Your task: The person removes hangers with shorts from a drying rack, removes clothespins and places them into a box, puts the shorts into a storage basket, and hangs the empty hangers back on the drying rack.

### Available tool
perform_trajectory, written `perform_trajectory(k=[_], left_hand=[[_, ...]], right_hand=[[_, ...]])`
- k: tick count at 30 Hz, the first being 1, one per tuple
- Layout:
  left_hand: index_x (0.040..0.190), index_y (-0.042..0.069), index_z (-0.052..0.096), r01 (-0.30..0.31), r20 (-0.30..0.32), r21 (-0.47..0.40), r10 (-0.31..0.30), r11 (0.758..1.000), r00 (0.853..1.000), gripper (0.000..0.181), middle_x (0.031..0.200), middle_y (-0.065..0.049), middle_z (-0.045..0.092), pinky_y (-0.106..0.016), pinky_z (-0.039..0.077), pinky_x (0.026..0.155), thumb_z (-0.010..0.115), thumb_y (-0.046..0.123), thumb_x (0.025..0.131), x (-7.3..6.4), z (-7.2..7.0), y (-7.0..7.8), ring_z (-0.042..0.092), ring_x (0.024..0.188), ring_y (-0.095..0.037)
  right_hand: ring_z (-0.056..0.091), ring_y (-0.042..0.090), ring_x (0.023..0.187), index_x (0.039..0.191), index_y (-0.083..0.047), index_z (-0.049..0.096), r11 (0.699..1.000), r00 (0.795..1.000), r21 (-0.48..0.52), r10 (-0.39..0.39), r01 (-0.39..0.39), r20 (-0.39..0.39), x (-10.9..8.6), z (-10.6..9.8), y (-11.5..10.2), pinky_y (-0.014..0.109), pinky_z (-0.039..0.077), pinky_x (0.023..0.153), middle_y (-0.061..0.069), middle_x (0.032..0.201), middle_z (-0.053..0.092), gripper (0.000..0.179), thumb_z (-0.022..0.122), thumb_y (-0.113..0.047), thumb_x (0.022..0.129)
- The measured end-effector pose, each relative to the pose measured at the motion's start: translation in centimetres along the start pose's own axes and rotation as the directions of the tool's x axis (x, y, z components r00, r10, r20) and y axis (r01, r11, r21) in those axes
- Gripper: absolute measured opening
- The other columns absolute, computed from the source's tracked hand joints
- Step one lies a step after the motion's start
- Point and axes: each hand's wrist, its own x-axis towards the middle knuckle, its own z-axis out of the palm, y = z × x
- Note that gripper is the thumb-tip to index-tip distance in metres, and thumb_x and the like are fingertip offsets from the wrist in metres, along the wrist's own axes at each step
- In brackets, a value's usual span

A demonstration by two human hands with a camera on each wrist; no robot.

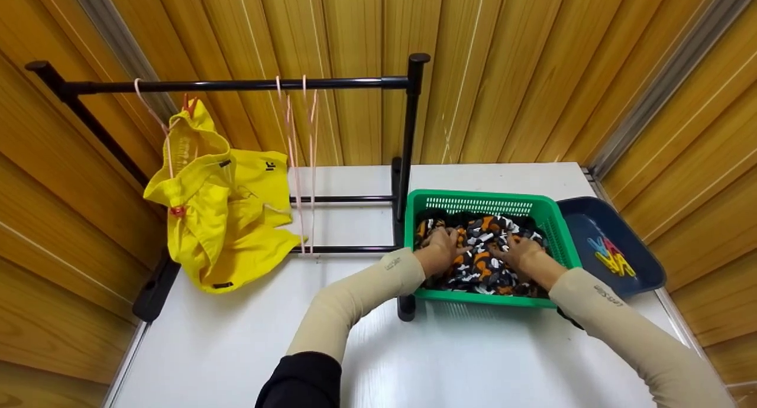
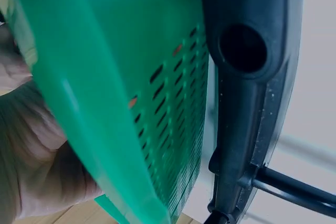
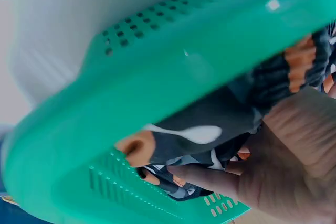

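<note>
A garment (image 1: 482, 257) patterned in black, white, orange and grey lies bunched in a green plastic basket (image 1: 491, 300). My left hand (image 1: 439, 251) rests on its left part, fingers spread over the cloth. On the right part, my right hand (image 1: 526, 255) touches the cloth with fingers apart. The right wrist view shows the straight thumb of the right hand (image 3: 283, 177) against the fabric (image 3: 210, 124), close inside the basket wall (image 3: 157, 103). In the left wrist view, the basket wall (image 2: 115, 77) hides the fingers of the left hand (image 2: 42, 156).
A black rack (image 1: 248, 85) stands left of the basket, its post beside the basket's wall. From it hang yellow clothing (image 1: 201, 201) on a pink hanger and pink hangers (image 1: 312, 159). A dark blue tray (image 1: 582, 219) with several coloured clothespins (image 1: 615, 260) sits at right.
</note>
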Motion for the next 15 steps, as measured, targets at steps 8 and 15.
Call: perform_trajectory(k=[8, 15], left_hand=[[0.16, 0.045, -0.016, -0.04, -0.068, -0.161, 0.029, 0.986, 0.997, 0.075, 0.167, -0.003, 0.026, -0.023, 0.038, 0.055, 0.032, 0.063, 0.104, -0.6, 1.6, -1.2, 0.043, 0.077, -0.011], [0.164, 0.039, -0.002, -0.128, -0.139, -0.548, 0.061, 0.826, 0.988, 0.1, 0.166, -0.007, 0.033, -0.026, 0.053, 0.067, 0.057, 0.074, 0.09, -2.2, 2.3, -5.1, 0.064, 0.092, -0.014]], right_hand=[[0.063, 0.04, 0.094, 0.162, -0.019, 0.03, 0.891, 0.994, 0.446, -0.111, 0.089, 0.023, 0.2, 0.2, 2.2, 0.031, 0.044, 0.057, 0.036, 0.163, 0.02, 0.083, 0.064, 0.008, 0.091], [0.029, 0.062, 0.142, 0.16, -0.007, 0.031, 0.675, 0.975, 0.707, -0.198, 0.211, -0.102, -3.2, -0.8, 5.7, 0.074, 0.031, 0.11, 0.038, 0.158, 0.028, 0.083, 0.075, -0.013, 0.091]])
